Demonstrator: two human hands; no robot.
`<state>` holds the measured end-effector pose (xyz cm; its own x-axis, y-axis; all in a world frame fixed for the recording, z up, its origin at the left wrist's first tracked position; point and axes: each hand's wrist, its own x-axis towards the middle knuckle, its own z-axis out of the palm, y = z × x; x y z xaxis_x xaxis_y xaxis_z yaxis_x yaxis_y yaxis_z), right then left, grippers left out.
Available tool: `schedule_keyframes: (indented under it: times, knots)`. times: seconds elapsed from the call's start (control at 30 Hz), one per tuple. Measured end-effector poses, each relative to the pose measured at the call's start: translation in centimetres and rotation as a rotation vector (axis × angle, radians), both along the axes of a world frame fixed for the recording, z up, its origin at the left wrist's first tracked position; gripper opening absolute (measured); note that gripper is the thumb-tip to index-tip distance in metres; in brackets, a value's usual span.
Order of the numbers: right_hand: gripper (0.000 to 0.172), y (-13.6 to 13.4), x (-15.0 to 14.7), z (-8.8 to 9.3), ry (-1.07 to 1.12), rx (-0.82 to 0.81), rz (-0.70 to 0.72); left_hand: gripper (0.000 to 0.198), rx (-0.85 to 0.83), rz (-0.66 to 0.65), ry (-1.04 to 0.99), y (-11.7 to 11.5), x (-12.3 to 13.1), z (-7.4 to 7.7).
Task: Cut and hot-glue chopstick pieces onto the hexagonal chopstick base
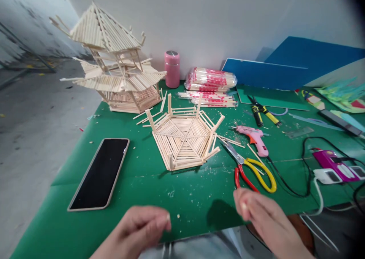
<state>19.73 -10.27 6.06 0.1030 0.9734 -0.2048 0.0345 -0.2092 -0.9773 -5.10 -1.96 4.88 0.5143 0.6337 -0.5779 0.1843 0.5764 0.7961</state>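
My left hand (145,226) hovers over the table's front edge with thumb and fingers pressed together; nothing shows in them. Off to the right, my right hand (261,217) is curled closed above the edge, close to the scissors' handles, and no held thing is visible. A hexagonal frame of wooden sticks (185,137), with short upright posts at its corners, rests on the green tabletop beyond both hands. Scissors (241,160) with one red and one yellow handle lie right of the frame. Beside them is a pink glue gun (253,135) with a black cord.
A stick pagoda model (114,61) stands at the back left, near a pink flask (172,70) and plastic-wrapped stick bundles (211,80). A phone (99,174) lies left. Pliers (262,111), blue boards (262,73) and a purple-and-white power strip (333,166) occupy the right side.
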Motion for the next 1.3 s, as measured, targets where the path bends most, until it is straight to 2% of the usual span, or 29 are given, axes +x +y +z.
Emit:
schedule_keyframes:
  times: [0.03,0.1,0.17,0.33,0.5,0.63,0.93,1.03,1.17,1.3]
  knots:
    - [0.036,0.3,0.3,-0.2,0.008,-0.037,-0.084,0.024,-0.05,0.035,-0.018,0.4,0.6,0.2]
    - [0.03,1.2,0.1,-0.3,0.004,-0.102,-0.129,0.023,-0.104,0.08,-0.126,1.0,2.4,0.7]
    - [0.027,2.5,-0.9,-0.1,0.004,-0.108,-0.092,0.022,-0.167,0.124,-0.244,1.2,4.2,1.1]
    - [0.021,4.2,-3.9,0.1,0.035,-0.033,-0.048,0.018,-0.187,0.273,-0.317,0.8,6.9,1.4]
    - [0.021,4.4,-5.4,-0.8,0.138,0.09,-0.165,0.015,-0.132,0.407,-0.328,0.7,7.6,0.6]
    - [0.011,4.9,-5.6,-1.2,0.01,0.12,-0.242,0.013,-0.07,0.415,-0.326,0.5,8.0,0.1]
    - [0.012,5.2,-5.6,-1.2,-0.191,0.148,-0.205,0.015,0.047,0.455,-0.322,0.5,8.2,-0.1]
    - [0.013,5.3,-5.7,-1.2,-0.226,0.235,-0.193,0.015,0.073,0.474,-0.321,0.6,8.2,0.1]
    - [0.024,5.3,-5.9,-1.3,-0.315,0.377,-0.155,0.015,0.063,0.498,-0.328,0.5,8.4,0.2]
    - [0.028,5.1,-6.0,-1.8,-0.4,0.395,-0.179,0.015,0.007,0.501,-0.352,0.5,8.6,0.2]
